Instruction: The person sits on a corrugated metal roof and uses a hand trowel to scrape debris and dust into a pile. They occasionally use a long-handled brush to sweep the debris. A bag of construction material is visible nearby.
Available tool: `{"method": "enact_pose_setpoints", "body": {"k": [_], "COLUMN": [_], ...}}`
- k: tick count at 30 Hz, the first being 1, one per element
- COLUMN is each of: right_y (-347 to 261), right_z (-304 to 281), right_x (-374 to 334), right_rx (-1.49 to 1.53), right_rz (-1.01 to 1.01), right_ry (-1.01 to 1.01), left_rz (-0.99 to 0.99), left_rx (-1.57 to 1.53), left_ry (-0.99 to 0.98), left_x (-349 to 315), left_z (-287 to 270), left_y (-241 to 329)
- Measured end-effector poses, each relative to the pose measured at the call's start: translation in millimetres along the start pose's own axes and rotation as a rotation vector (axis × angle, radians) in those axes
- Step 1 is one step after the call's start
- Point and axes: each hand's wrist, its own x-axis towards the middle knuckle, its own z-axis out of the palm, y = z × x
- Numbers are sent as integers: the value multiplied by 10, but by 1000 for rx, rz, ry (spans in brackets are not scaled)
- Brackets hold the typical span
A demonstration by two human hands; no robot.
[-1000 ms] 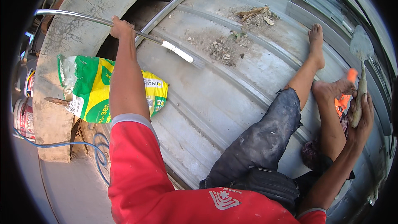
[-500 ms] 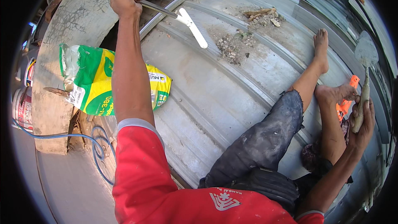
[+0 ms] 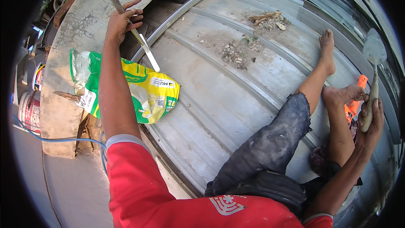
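A metal pole with a white bar-shaped head (image 3: 150,55) slants across my left hand (image 3: 120,24). The fingers there are stretched out and spread, and the pole lies against the hand without fingers wrapped round it. The white head is over a green and yellow bag (image 3: 139,95), torn at its left end and partly behind my left forearm. At the far right, my right hand (image 3: 371,120) grips the pale, crusted handle of a trowel (image 3: 374,52), its blade pointing up and away.
My bent legs rest on a ribbed metal sheet roof (image 3: 202,101). Rubble (image 3: 238,52) lies beyond my knees. An orange object (image 3: 352,105) is beside my foot. On the left are a cracked concrete ledge (image 3: 59,118), a blue hose (image 3: 63,140) and a paint bucket (image 3: 30,112).
My left hand has gone from a closed grip on the pole to spread fingers. The pole has swung steeper, its white head moving left and nearer. My right hand still holds the trowel.
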Motion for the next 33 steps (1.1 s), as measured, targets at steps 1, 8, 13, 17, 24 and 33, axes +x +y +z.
{"method": "enact_pose_setpoints", "body": {"k": [1, 8, 13, 17, 24, 33], "right_y": [2, 66, 93, 82, 45, 40], "right_z": [-7, 75, 109, 85, 105, 65], "right_x": [8, 2, 11, -23, -74, -89], "right_rx": [8, -41, 0, 2, 40, -19], "right_rz": [0, 8, 15, 3, 7, -2], "right_ry": [3, 17, -3, 4, -20, 11], "left_rz": [-15, -99, -197, -101, -74, -191], "left_rx": [-35, 408, 231, 164, 466, 908], "left_ry": [25, -23, -6, 140, 142, 232], "left_x": [-2, -45, 34, 156, 479, 286], "left_z": [-26, -314, -282, -268, -45, 762], "left_y": [-16, 116, -90, -422, -1001, -1511]}}
